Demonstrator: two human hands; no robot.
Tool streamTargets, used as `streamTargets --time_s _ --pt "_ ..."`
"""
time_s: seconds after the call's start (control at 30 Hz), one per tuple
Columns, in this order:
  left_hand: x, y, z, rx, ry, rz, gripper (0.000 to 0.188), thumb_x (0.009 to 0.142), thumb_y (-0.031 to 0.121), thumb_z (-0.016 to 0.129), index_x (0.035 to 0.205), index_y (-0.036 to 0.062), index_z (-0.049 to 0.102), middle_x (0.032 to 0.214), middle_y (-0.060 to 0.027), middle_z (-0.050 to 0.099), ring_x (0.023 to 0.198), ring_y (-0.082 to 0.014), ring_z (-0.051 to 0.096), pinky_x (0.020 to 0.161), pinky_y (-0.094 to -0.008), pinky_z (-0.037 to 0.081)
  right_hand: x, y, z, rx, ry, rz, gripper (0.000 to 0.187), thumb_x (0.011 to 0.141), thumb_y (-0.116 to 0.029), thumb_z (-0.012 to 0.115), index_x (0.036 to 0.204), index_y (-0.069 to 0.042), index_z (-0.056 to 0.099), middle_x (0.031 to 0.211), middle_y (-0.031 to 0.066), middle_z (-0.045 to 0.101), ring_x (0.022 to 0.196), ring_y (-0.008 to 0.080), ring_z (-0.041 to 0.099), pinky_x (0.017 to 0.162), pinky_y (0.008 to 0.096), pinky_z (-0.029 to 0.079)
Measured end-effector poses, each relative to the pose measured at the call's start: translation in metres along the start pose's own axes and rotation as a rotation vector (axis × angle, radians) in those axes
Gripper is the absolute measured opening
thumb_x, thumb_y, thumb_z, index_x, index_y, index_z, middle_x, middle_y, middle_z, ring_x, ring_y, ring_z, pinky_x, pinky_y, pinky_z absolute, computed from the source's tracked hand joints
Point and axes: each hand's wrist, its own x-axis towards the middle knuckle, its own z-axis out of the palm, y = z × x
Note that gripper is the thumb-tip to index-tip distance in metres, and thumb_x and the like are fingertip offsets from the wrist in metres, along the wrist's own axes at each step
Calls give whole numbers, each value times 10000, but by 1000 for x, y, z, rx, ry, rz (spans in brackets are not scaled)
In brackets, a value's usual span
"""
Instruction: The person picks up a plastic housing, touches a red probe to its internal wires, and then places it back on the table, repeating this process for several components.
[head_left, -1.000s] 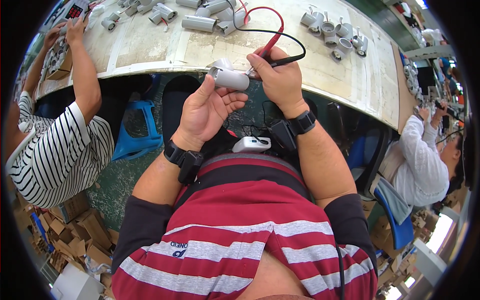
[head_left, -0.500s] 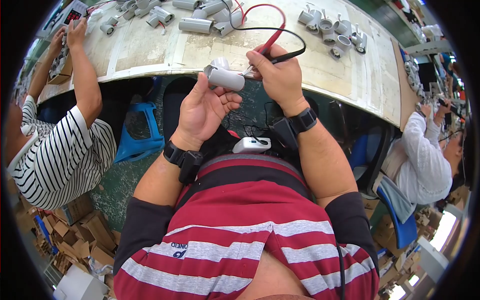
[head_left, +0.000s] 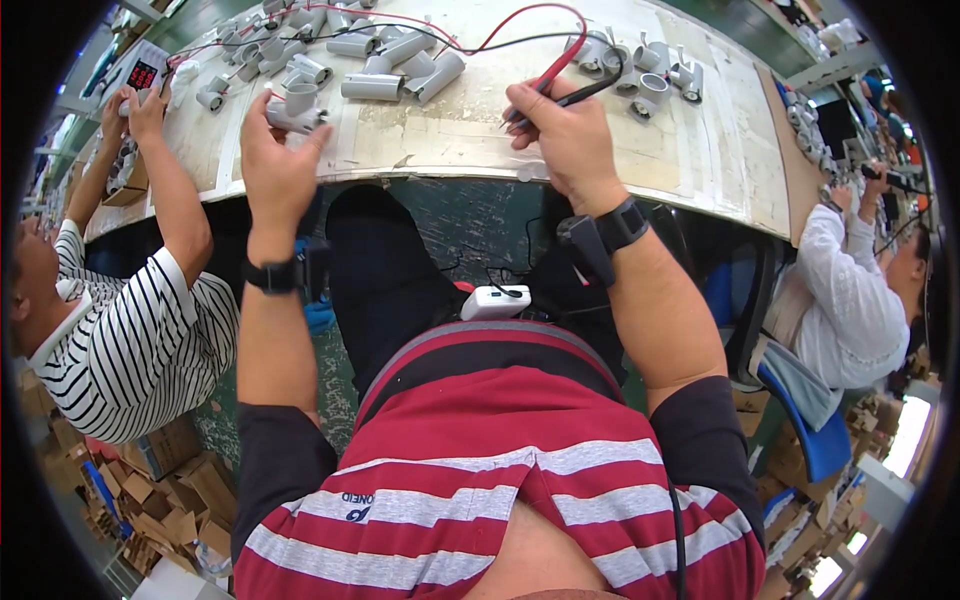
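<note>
Over the far-left part of the worktable, my left hand has its fingers and thumb around a light grey T-shaped plastic fitting. Part of that fitting is hidden behind the fingers. My right hand is above the table's near edge, closed on two test probes, a red probe and a black probe. Their tips point down and left, touching no fitting. A red and a black lead run from them across the table to the left.
Several grey fittings lie at the back middle and left, with another group at back right. A small meter with a red display stands far left. Co-workers sit on both sides. A white box with a cable is at my waist.
My left hand has carried the grey fitting away from the probes, to the left and onto the table area. My right hand keeps the probes and has shifted slightly, tips now apart from the fitting.
</note>
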Motion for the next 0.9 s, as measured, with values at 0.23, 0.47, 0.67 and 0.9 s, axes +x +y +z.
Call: streamTargets --time_s 0.23,0.47,0.67,0.9 --pt "58 -47 5 540 52 -12 761 808 293 872 1391 -47 522 1310 -247 598 1145 -378 637 993 -428 517 30 -75 -33 -600 80 -256 227 977 -234 729 1011 -10 736 785 61 718 660 113 658 561 255 506" --pt "-6 93 102 161 -246 422 582 822 175 783 1326 -37 586 1288 -266 610 1214 -429 574 1063 -473 469 61 -138 -48 -908 117 -466 240 875 -221 753 868 16 716 696 199 669 620 288 661 618 393 502" --pt "27 128 238 250 -427 465 494 897 148 651 1381 71 596 1311 -260 602 1219 -441 576 1076 -474 469 56 -156 -42 -934 129 -581 242 883 -221 753 870 18 716 696 192 672 624 283 660 621 386 496" --pt "58 144 285 394 -609 343 472 910 109 569 1376 164 621 1256 -223 622 1189 -423 589 1038 -479 483 38 -128 -80 -1056 110 -661 255 974 -284 723 999 -33 760 755 47 712 649 92 638 568 269 476"
